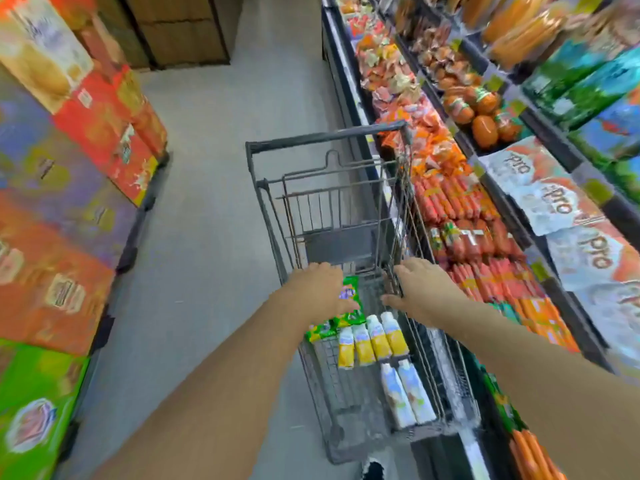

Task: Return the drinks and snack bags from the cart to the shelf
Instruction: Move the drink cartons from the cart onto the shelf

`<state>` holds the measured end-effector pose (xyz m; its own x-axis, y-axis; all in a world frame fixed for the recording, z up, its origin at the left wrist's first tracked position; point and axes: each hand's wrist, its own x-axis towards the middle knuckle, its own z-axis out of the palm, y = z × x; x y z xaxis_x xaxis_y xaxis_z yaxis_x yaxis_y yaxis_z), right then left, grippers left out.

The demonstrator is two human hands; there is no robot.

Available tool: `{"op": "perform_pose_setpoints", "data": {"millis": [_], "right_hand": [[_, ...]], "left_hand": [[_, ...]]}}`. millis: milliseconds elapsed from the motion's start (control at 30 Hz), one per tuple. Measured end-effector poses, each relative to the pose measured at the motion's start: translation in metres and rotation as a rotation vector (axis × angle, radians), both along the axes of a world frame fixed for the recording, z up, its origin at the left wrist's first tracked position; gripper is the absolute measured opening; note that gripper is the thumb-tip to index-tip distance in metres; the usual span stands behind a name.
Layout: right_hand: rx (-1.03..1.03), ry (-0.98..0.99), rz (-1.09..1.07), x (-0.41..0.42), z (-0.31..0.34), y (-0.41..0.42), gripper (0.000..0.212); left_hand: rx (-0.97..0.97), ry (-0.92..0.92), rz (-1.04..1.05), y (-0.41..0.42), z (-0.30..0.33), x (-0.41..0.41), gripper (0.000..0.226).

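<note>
A grey wire cart (349,237) stands in a shop aisle, close alongside the shelf (512,188) on the right, which is packed with orange and red snack packs, sausages and large white bags. Both bare arms reach forward into the cart. The left hand (320,289) lies palm down over a green snack bag (351,299) in the basket, its fingers (332,271) lightly spread and resting on or just above the bag; whether they grip it cannot be told, as the frame is blurred. The right hand (415,282) is at the cart's right side wall, fingers extended along the wire and the thumb pointing inward; it seems to touch the wire, with nothing held. Below the green bag, four yellow-and-white drink bottles (372,341) lie side by side on the basket floor, and nearer the camera two white drink bottles (408,393) lie together. Stacked cardboard boxes (69,188) in red, orange and green line the left side of the grey floor (214,202).
</note>
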<state>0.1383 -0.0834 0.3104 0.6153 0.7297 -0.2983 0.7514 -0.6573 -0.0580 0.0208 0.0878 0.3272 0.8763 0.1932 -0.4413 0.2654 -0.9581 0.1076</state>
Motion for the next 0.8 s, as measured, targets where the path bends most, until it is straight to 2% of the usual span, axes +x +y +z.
{"op": "perform_pose_setpoints", "data": {"millis": [200,367,467,600,700,800], "right_hand": [[-0.181,0.223,-0.003,0.013,-0.13,-0.018,0.062],[-0.314,0.326,-0.05,0.016,-0.232,-0.036,0.055],[-0.409,0.391,-0.077,0.015,-0.283,-0.047,0.057],[-0.44,0.455,-0.158,0.013,-0.336,-0.06,0.059],[-0.458,0.496,-0.232,0.008,-0.364,-0.069,0.055],[-0.42,0.545,-0.322,0.004,-0.387,-0.077,0.07]], "left_hand": [[-0.172,0.154,0.02,-0.045,-0.13,0.026,0.066],[-0.312,0.26,0.063,-0.078,-0.248,0.036,0.063],[-0.387,0.338,0.109,-0.096,-0.315,0.035,0.068],[-0.449,0.375,0.163,-0.115,-0.374,0.033,0.058],[-0.524,0.396,0.213,-0.128,-0.406,0.031,0.06],[-0.643,0.398,0.367,-0.142,-0.431,0.029,0.068]]}}
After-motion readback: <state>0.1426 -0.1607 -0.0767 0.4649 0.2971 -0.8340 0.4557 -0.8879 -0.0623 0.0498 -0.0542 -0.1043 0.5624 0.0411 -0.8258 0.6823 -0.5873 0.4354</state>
